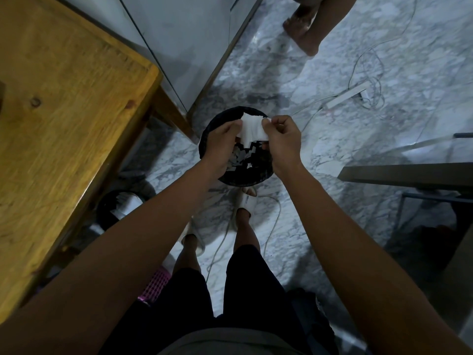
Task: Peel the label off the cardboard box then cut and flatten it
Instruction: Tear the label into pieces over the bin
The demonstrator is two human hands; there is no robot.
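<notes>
Held directly above the round black waste bin [204,139], the crumpled white paper label [252,129] stretches sideways between the left hand [222,139] and right hand [279,139], each pinching one end.

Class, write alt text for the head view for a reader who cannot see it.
Both hands, left hand and right hand, pinch a white label over a black bin holding white scraps, on a marble floor beside a wooden table.
</notes>
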